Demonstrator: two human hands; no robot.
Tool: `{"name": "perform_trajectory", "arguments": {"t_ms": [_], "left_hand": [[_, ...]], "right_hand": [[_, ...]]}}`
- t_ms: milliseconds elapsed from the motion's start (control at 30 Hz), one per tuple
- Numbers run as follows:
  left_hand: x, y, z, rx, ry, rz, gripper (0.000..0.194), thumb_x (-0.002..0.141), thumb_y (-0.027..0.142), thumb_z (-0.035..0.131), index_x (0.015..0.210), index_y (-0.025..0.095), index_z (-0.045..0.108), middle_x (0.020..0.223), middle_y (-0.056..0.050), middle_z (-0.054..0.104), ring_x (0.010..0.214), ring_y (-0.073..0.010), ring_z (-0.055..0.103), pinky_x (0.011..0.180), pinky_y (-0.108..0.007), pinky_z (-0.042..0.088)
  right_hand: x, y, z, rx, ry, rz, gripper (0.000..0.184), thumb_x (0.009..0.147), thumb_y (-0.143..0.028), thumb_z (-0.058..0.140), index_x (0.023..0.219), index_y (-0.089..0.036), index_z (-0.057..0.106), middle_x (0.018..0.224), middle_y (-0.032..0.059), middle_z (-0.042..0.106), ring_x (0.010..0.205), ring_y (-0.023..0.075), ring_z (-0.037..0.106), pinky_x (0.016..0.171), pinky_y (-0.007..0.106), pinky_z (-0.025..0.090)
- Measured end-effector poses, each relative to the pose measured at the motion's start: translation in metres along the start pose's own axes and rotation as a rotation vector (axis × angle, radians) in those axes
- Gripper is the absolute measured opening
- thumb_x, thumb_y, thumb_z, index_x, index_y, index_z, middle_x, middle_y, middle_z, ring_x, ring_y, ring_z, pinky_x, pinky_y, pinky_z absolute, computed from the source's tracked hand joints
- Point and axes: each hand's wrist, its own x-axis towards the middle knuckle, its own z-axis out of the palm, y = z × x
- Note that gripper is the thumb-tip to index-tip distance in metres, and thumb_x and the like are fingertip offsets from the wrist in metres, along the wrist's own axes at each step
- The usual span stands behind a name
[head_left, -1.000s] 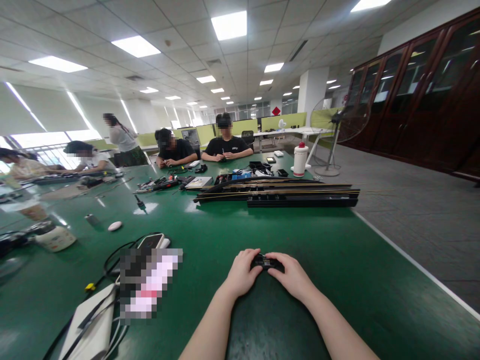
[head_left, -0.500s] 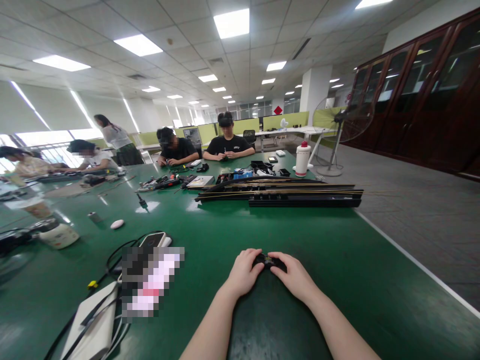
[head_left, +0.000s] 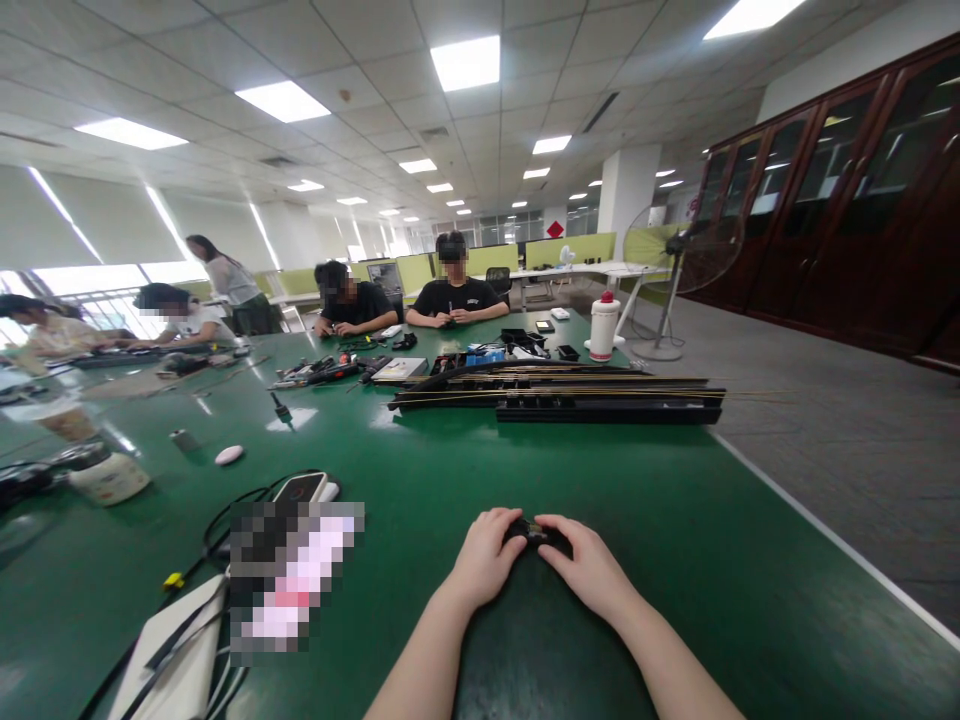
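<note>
Between my two hands is a small black part [head_left: 535,535] with a brassy or yellowish bit at its middle; its exact kind is too small to make out. My left hand [head_left: 486,555] grips its left end, thumb in front and fingers behind. On the other end, my right hand [head_left: 589,560] is closed the same way. Both hands rest low over the green table [head_left: 420,480], and the fingers hide much of the part. Beyond them lie long black rails [head_left: 607,408] with thin brass-coloured rods [head_left: 540,390] across them.
A white bottle with a red cap [head_left: 603,328] stands behind the rails. To the left are a blurred-out phone [head_left: 300,580], a white box with cables [head_left: 176,650], a pink oval object [head_left: 229,455] and a jar [head_left: 111,478]. Several people sit across the table. A fan [head_left: 675,260] stands at right.
The view has tilted up slightly, so things on the table sit a little lower. My fingertips have come a little closer together over the black part.
</note>
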Motion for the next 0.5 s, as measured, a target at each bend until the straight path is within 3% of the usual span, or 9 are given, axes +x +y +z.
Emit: {"name": "perform_trajectory", "arguments": {"t_ms": [333,500], "left_hand": [[-0.0012,-0.0021,0.0000,-0.029,0.007,0.019,0.050,0.073,0.022,0.061,0.122,0.019,0.048,0.117,-0.007,0.055,0.108,-0.0219,0.047,0.097,-0.036,0.036],[-0.0017,-0.0012,-0.0017,-0.025,-0.003,0.038,0.044,0.074,0.022,0.060,0.117,0.021,0.051,0.113,-0.006,0.055,0.105,-0.0221,0.048,0.094,-0.037,0.038]], "right_hand": [[-0.0004,-0.0018,0.0010,0.016,0.010,-0.025,0.030,0.072,-0.024,0.058,0.102,-0.021,0.063,0.107,0.0055,0.066,0.101,0.0220,0.059,0.093,0.036,0.042],[-0.0003,-0.0026,0.0017,0.017,0.016,-0.073,0.025,0.072,-0.024,0.058,0.096,-0.022,0.065,0.101,0.0045,0.068,0.096,0.0214,0.060,0.089,0.036,0.044]]}}
